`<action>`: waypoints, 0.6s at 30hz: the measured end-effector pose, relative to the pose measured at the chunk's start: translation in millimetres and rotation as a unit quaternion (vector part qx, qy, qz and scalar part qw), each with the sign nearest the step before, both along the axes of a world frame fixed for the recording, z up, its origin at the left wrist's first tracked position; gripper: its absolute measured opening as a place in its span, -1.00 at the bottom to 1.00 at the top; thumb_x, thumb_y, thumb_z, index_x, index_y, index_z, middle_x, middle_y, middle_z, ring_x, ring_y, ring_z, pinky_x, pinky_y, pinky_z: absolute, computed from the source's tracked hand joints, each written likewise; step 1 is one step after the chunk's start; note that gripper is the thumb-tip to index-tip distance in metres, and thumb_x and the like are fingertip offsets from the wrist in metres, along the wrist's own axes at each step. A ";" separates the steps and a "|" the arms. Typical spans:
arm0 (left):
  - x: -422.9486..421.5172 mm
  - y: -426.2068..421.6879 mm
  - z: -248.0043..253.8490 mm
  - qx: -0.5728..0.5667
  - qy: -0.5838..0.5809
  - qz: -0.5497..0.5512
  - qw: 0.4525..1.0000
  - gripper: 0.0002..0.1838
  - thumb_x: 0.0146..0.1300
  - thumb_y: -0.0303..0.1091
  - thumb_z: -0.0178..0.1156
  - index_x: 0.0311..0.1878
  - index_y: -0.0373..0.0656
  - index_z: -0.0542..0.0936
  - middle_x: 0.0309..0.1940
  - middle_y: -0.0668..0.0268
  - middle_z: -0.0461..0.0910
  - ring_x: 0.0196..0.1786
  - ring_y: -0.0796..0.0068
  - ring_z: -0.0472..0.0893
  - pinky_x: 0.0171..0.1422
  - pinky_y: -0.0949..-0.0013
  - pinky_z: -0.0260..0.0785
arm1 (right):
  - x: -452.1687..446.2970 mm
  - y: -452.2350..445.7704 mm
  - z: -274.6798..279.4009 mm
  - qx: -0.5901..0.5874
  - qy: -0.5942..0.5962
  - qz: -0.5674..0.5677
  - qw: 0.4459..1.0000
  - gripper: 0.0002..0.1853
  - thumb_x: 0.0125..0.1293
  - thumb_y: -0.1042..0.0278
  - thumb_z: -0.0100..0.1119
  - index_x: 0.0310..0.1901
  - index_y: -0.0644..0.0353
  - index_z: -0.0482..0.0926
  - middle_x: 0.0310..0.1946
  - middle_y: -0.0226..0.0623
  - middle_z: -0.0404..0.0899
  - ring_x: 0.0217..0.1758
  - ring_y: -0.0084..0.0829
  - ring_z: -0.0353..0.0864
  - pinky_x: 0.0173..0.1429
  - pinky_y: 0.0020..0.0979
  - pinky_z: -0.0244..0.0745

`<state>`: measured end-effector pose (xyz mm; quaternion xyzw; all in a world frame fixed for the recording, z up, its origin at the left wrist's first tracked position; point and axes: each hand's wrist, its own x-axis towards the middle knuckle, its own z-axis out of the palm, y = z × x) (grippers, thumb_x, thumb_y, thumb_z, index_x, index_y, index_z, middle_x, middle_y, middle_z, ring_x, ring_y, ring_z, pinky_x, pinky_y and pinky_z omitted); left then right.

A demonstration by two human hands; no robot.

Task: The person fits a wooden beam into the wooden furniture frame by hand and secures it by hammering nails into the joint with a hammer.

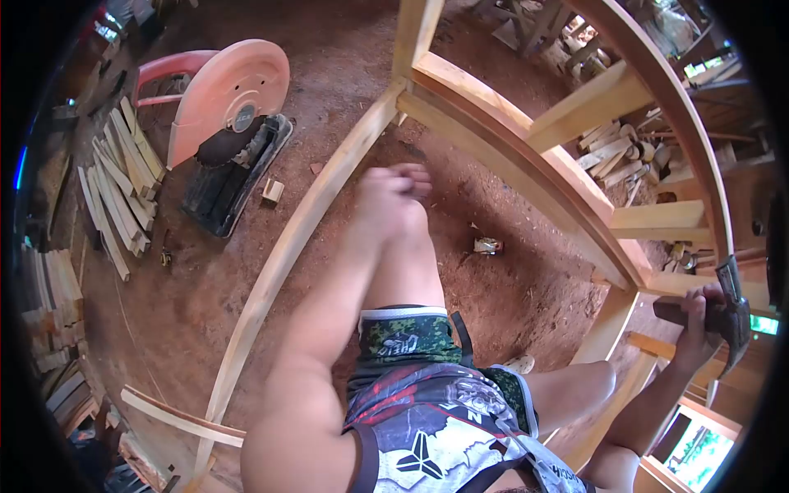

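Observation:
My left hand (398,182) is smeared by motion above my bent knee. Its fingers look curled closed, and what they may hold is hidden. Beside it runs a long pale wooden rail (283,246), part of a large wooden frame (501,123) with crosspieces. At the right, my right hand (697,324) is wrapped around the dark handle of a claw hammer (730,320), close to its metal head. The hammer is beside the frame's right-hand corner, near a crosspiece (670,283); whether it touches the wood I cannot tell.
A round orange-red piece (238,90) with a black base (234,181) stands on the dirt floor. Wood strips (123,172) are stacked at the left. A small wooden block (273,191) and a crumpled packet (488,246) lie on the ground. Offcuts (616,156) are piled behind the frame.

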<state>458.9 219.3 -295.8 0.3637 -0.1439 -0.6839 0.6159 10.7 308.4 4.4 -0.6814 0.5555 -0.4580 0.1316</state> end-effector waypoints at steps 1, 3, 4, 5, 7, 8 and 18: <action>57.6 -0.2 -45.1 -0.066 0.195 0.032 0.978 -0.85 0.26 -0.68 0.00 -0.18 -0.42 0.55 -0.29 0.25 0.56 -0.27 0.40 0.57 -0.09 0.36 0.48 | 14.4 -0.7 16.2 0.018 -0.006 0.013 1.000 -0.79 0.41 0.46 0.25 0.01 0.24 0.50 -0.24 -0.34 0.48 -0.28 -0.53 0.46 -0.12 -0.40 0.43; 150.5 28.0 -80.7 0.073 -0.169 0.236 0.954 -0.77 0.18 -0.62 0.00 -0.12 -0.16 0.52 -0.32 0.31 0.54 -0.34 0.38 0.56 -0.33 0.30 0.43 | 35.7 -0.1 40.3 0.019 0.025 0.010 0.999 -0.78 0.40 0.38 0.30 -0.02 0.23 0.52 -0.25 -0.37 0.47 -0.28 -0.56 0.45 -0.14 -0.41 0.41; 169.8 39.4 -40.2 0.216 -0.504 0.262 0.794 -0.80 0.23 -0.46 0.05 -0.21 -0.25 0.65 -0.33 0.16 0.68 -0.28 0.21 0.66 -0.26 0.16 0.49 | 46.1 3.0 48.7 0.060 0.113 -0.011 0.992 -0.79 0.39 0.36 0.30 -0.05 0.22 0.53 -0.26 -0.38 0.46 -0.28 -0.58 0.45 -0.14 -0.43 0.41; 203.1 49.5 -64.5 0.205 -0.619 0.261 0.712 -0.72 0.24 -0.38 0.04 -0.30 -0.37 0.69 -0.32 -0.06 0.73 -0.20 0.04 0.73 -0.11 0.03 0.52 | 55.4 3.8 53.6 0.094 0.195 -0.031 0.976 -0.80 0.39 0.33 0.31 -0.07 0.20 0.54 -0.27 -0.40 0.46 -0.28 -0.60 0.45 -0.14 -0.45 0.40; 221.7 65.6 -62.5 0.228 -0.726 0.183 0.622 -0.74 0.19 -0.42 0.04 -0.31 -0.41 0.66 -0.30 -0.21 0.68 -0.19 -0.14 0.73 -0.08 -0.06 0.50 | 69.2 -2.4 43.4 0.085 0.247 -0.040 0.965 -0.63 0.37 0.38 0.28 0.16 0.27 0.52 -0.13 -0.38 0.55 -0.22 -0.60 0.48 -0.08 -0.49 0.39; 233.3 72.2 -91.1 0.226 -0.723 0.182 0.627 -0.74 0.19 -0.42 0.04 -0.31 -0.41 0.66 -0.30 -0.21 0.68 -0.19 -0.14 0.73 -0.08 -0.06 0.50 | 76.0 -5.2 38.3 0.080 0.272 -0.045 0.958 -0.54 0.37 0.40 0.26 0.28 0.31 0.51 -0.06 -0.37 0.60 -0.19 -0.60 0.50 -0.05 -0.51 0.39; 245.3 107.0 -200.0 0.097 -0.648 -0.051 0.754 -0.71 0.18 -0.39 -0.02 -0.27 -0.37 0.64 -0.17 -0.26 0.64 0.00 -0.27 0.61 0.10 -0.11 0.39 | 143.2 -41.4 36.1 0.153 0.111 0.028 0.982 -0.34 0.24 0.49 0.22 0.41 0.33 0.35 -0.09 -0.34 0.53 -0.07 -0.52 0.52 0.06 -0.45 0.46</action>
